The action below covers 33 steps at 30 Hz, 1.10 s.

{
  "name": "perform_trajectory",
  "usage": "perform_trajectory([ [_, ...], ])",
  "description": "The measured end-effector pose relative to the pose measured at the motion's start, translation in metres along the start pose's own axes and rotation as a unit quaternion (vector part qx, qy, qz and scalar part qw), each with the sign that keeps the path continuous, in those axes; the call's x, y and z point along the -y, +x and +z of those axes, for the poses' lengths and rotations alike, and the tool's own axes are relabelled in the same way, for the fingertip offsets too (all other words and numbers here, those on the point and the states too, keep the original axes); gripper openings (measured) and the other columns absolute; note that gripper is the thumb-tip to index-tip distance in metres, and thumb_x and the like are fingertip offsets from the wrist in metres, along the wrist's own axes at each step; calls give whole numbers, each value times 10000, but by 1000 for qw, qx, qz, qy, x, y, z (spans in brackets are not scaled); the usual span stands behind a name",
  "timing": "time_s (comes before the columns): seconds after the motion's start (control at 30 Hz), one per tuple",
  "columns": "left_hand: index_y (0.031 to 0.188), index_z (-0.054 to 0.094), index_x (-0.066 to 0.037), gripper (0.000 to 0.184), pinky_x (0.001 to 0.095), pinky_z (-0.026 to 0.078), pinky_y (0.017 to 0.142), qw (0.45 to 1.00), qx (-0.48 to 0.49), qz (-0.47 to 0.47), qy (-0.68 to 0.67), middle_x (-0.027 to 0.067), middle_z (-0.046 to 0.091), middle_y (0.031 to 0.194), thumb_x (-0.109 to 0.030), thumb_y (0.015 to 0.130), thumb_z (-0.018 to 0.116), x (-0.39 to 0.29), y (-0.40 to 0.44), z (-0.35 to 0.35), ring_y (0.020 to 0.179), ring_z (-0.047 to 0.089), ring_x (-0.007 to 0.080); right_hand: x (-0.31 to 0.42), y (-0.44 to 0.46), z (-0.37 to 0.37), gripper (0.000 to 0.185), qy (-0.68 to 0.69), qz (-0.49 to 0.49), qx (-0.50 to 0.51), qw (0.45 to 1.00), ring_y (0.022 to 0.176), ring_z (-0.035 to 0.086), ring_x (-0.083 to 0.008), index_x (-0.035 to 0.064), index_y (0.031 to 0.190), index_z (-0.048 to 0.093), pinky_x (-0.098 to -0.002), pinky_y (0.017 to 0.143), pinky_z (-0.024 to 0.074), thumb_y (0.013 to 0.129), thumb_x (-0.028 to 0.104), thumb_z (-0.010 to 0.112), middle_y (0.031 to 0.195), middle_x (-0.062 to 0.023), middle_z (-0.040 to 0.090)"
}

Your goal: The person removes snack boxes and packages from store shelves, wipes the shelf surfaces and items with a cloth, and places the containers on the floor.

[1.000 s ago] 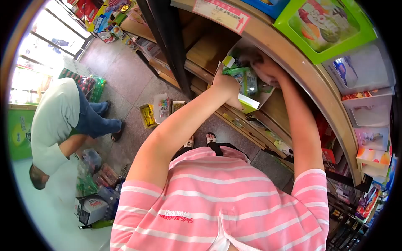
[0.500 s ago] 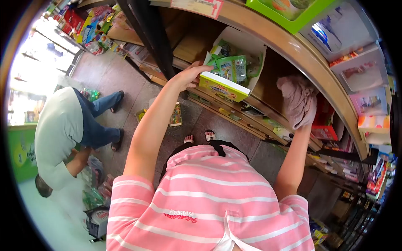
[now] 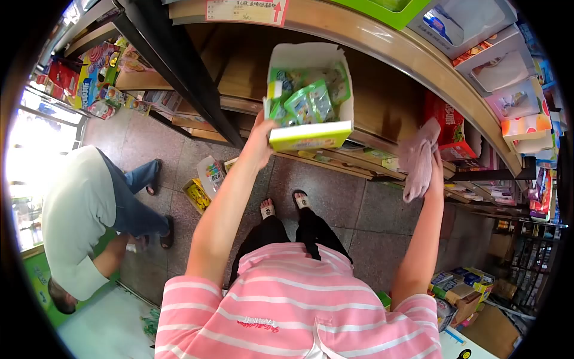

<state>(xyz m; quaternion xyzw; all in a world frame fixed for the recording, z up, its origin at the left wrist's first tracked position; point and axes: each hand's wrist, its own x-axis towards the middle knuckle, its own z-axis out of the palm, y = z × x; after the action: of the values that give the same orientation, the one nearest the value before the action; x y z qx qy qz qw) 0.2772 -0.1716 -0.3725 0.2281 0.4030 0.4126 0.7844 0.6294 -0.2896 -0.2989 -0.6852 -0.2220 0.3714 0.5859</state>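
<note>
My left hand (image 3: 259,142) grips the left front corner of an open white and green box (image 3: 311,142), which sits at the shelf's edge. Inside the box lie several green packets (image 3: 310,105). Off to the right, my right hand (image 3: 435,164) is closed on a crumpled pinkish cloth (image 3: 417,157) that hangs down in front of the shelf. Some of its fingers are hidden behind the cloth. Close beyond the cloth, a red box (image 3: 451,133) stands on the same shelf.
A co-worker (image 3: 81,209) bends over at the left. Small open boxes with yellow packets (image 3: 197,194) stand on the floor. A black shelf post (image 3: 179,72) rises left of the green box. Plastic bins (image 3: 463,24) line the upper shelf. Cartons (image 3: 463,290) lie at the lower right.
The box now shows farther left and nearer the shelf edge, with my left hand still at it. My right hand has come out of the box area and moved right with the cloth.
</note>
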Motion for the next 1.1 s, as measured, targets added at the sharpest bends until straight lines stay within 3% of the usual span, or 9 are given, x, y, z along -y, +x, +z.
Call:
perform_trajectory([
  [0.07,1318,214,-151,655,421,369,859,999,-7,1,-38,94,398,1196,-121,706,448,14,-21,-14,1052,426,232,-5,29,-4,442,-136,-96,-14,986,1078,455,-262,65,1246,355,-346,922,349,852,238,456,1166,-141,480],
  [0.17,1339,181,-137,702,380,324,912,996,-50,31,-61,99,364,1249,-84,687,436,36,-56,-36,1098,400,239,-24,63,2,571,-465,-288,-13,837,1192,306,-365,92,1274,324,-403,983,262,804,356,513,1297,-197,331],
  [0.3,1348,186,-131,732,369,268,955,989,-86,88,-85,88,352,1263,-68,672,461,65,-89,-52,1123,375,237,-76,82,18,628,-684,-230,46,691,1237,179,-414,166,1292,317,-458,996,217,776,491,466,1359,-227,173],
  [0.43,1208,352,9,588,398,368,905,960,-143,177,-161,151,453,1160,-142,653,471,108,-149,-58,1054,459,293,-79,121,15,617,-657,-250,47,710,1223,227,-401,169,1272,356,-426,997,234,770,515,447,1354,-221,194],
  [0.67,1218,336,-44,591,380,375,856,921,-278,220,-161,97,459,1085,-175,672,520,190,-204,-100,1003,463,238,-44,253,30,680,-592,-288,-31,752,1174,355,-338,105,1243,390,-418,959,302,761,584,401,1288,-193,345],
  [0.8,1145,408,-23,509,411,399,840,909,-318,230,-139,107,487,1069,-214,678,475,213,-226,-118,995,480,267,-33,291,80,659,-669,-300,-142,664,1136,399,-329,84,1222,407,-479,922,317,771,564,394,1247,-162,409],
  [1.0,1143,405,-21,503,381,360,871,887,-377,192,-183,109,473,1085,-222,682,427,236,-234,-160,1009,461,262,-51,290,270,392,-606,-280,-94,739,928,520,-276,112,988,558,-434,814,401,853,388,314,1023,-143,530],
  [1.03,1154,394,-33,515,372,367,864,884,-412,179,-130,107,459,1104,-217,676,437,236,-235,-166,1022,452,262,-57,273,311,315,-416,-406,67,811,878,525,-263,112,913,556,-411,774,406,847,327,335,970,-131,539],
  [1.1,1180,378,-51,543,367,375,859,895,-361,213,-150,104,447,1120,-208,666,452,219,-226,-158,1037,443,257,-57,226,384,237,-408,-457,179,770,869,519,-257,143,885,559,-416,799,392,825,276,373,920,-107,543],
])
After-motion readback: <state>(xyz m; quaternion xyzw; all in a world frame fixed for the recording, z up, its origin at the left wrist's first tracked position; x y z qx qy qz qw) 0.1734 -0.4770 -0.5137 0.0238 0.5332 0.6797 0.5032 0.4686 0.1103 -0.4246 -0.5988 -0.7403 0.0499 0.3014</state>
